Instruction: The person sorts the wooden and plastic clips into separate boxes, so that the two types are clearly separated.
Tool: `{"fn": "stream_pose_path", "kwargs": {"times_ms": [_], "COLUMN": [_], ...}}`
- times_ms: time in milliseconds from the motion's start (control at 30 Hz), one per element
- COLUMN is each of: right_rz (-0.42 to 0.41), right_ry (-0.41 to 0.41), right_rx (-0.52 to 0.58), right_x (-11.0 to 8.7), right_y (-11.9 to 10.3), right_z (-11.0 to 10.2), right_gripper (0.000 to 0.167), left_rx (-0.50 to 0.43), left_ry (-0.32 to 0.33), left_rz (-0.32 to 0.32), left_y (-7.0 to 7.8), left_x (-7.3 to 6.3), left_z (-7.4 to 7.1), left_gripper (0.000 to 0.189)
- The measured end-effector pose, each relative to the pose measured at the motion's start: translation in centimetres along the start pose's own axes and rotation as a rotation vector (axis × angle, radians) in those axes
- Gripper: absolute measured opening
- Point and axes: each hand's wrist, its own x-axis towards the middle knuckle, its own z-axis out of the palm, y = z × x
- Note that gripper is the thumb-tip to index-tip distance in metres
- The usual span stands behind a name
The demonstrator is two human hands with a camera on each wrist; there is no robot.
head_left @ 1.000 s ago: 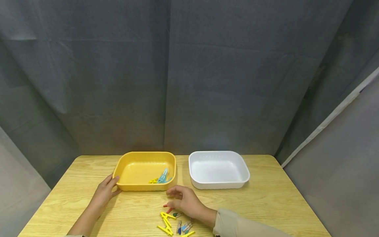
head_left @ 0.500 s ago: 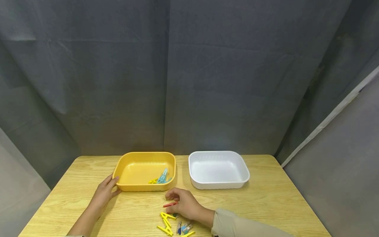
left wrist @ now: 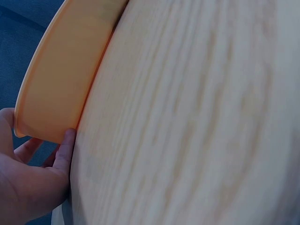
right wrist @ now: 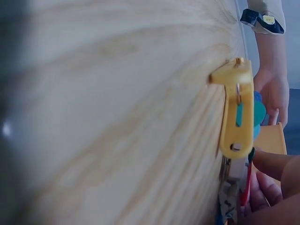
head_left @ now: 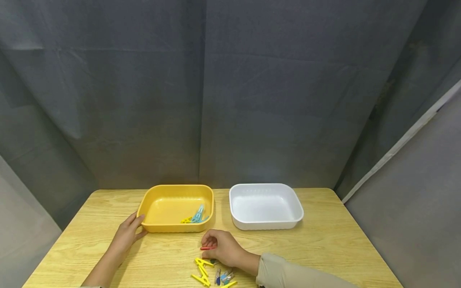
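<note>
In the head view, my left hand (head_left: pixel 127 234) holds the near left corner of a yellow plastic basin (head_left: pixel 173 228). The left wrist view has the thumb low on the orange-looking basin wall (left wrist: pixel 61 79), and other fingers partly hidden behind it. A red clothespin (head_left: pixel 207 248) is pinched between the thumb and fingers of my right hand (head_left: pixel 227 249), just above the table in front of the basin. Below that hand lie yellow clothespins (head_left: pixel 203 276) and several smaller clothespins (head_left: pixel 227 276) with blue and green parts. One yellow clothespin (right wrist: pixel 238 112) looms close in the right wrist view.
Light blue clothespins (head_left: pixel 197 215) and a yellow one (head_left: pixel 186 220) lie in the yellow basin's right front corner. A white basin (head_left: pixel 266 225) stands to its right on the wooden table (head_left: pixel 324 248). Grey curtains (head_left: pixel 216 120) surround the table's back and sides.
My right hand has closed its thumb and fingers on the red clothespin, which lay on the table a second ago, and has turned it slightly. My left hand stays on the yellow basin.
</note>
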Motion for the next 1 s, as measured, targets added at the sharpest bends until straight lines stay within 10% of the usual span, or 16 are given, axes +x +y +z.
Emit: {"fn": "stream_pose_path", "kwargs": {"times_ms": [1000], "right_rz": [-0.037], "right_ry": [-0.041], "right_rx": [-0.049], "right_x": [-0.17], "right_y": [-0.13], "right_z": [-0.68], "right_gripper": [0.026], "left_rx": [-0.003], "left_ry": [-0.004], "left_rz": [0.006], "left_y": [0.03], "left_x": [0.08], "left_z": [-0.10], "left_gripper": [0.075]}}
